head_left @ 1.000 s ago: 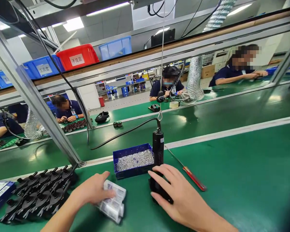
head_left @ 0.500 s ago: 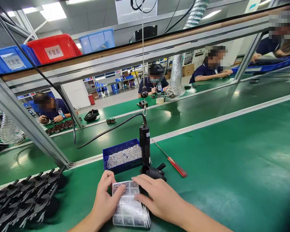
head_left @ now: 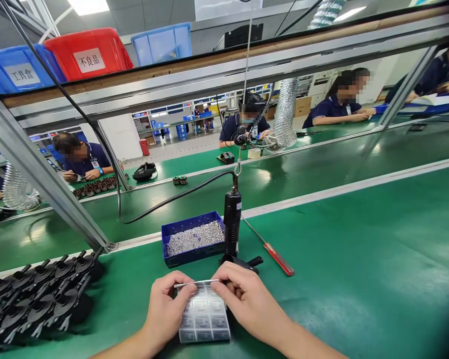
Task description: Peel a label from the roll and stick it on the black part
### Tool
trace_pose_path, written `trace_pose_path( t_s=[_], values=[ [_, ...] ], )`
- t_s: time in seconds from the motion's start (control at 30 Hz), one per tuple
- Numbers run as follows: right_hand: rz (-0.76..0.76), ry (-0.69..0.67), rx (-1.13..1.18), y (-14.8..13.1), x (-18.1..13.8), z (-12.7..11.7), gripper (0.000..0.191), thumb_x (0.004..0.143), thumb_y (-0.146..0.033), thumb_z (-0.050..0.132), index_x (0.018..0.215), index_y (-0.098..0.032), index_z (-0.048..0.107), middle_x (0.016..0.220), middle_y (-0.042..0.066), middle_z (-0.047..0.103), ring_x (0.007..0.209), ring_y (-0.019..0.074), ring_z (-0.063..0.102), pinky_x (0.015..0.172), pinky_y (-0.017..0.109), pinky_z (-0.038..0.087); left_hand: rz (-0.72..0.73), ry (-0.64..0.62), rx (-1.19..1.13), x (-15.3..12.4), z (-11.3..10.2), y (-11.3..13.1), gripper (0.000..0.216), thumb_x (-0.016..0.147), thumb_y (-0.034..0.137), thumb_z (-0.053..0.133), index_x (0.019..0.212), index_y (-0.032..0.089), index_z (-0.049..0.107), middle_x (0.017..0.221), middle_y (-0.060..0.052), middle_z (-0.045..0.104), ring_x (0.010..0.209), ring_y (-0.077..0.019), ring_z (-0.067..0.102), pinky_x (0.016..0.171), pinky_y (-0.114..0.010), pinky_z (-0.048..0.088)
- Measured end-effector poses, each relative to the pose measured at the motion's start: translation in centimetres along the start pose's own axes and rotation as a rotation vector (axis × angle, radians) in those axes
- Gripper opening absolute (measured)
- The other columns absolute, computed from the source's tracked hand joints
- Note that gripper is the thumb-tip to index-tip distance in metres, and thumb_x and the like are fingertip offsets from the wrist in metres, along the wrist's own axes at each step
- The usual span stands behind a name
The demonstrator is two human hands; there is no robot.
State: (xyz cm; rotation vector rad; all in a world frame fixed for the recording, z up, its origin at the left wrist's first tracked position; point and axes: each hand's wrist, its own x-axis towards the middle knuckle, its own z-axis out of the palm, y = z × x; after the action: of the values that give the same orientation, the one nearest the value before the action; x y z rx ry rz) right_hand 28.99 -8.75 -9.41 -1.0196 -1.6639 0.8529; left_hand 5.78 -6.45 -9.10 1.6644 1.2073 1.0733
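Observation:
A white sheet of small printed labels (head_left: 204,316) is held near the front edge of the green table. My left hand (head_left: 168,309) grips its left side, thumb and forefinger at the top edge. My right hand (head_left: 249,299) pinches the top right corner. Just behind my right hand lies a black plastic part (head_left: 247,263), partly hidden by my fingers. A black electric screwdriver (head_left: 232,219) hangs upright on a cord above that part.
A blue tray (head_left: 172,230) full of small silver screws sits behind my hands. A red-handled screwdriver (head_left: 279,258) lies to its right. Several black plastic parts (head_left: 41,294) are stacked at the left. A slanted metal post (head_left: 41,174) stands left; other people work across the belt.
My right hand left the black part and came onto the label sheet. Both hands lifted the sheet's top edge and now pinch it; the view shifted slightly.

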Motion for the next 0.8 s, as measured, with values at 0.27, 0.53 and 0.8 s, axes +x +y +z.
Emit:
trace_pose_path(
  t_s=[0.27,0.53,0.8],
  values=[
    [-0.026,0.023,0.027,0.0,-0.3,-0.1,0.022,0.109,-0.036,0.065,0.104,-0.021,0.08,0.095,0.004,0.07,0.063,0.0141,0.061,0.055,0.027,0.045,0.094,0.041,0.058,0.0,0.0,0.0,0.028,0.094,0.042,0.079,0.076,0.021,0.081,0.073,-0.002,0.076,0.066,-0.0157,0.064,0.063,-0.025,0.048],
    [0.088,0.005,0.04,-0.8,0.1,-0.4,0.026,0.104,-0.04,0.067,0.097,-0.02,0.082,0.085,0.003,0.068,0.062,0.0142,0.059,0.055,0.026,0.044,0.323,0.046,0.05,0.2,-0.1,-0.6,0.012,0.1,0.031,0.079,0.098,0.027,0.091,0.08,-0.003,0.081,0.071,-0.0173,0.071,0.066,-0.026,0.056],
    [0.164,-0.001,0.057,-0.6,-0.1,-0.5,0.02,0.096,-0.037,0.073,0.094,-0.02,0.083,0.072,0.0,0.066,0.058,0.0146,0.057,0.055,0.026,0.043,0.45,0.047,0.039,0.3,0.0,-0.7,0.01,0.1,0.025,0.081,0.098,0.027,0.091,0.077,-0.003,0.08,0.07,-0.0176,0.073,0.067,-0.027,0.059]
  ],
)
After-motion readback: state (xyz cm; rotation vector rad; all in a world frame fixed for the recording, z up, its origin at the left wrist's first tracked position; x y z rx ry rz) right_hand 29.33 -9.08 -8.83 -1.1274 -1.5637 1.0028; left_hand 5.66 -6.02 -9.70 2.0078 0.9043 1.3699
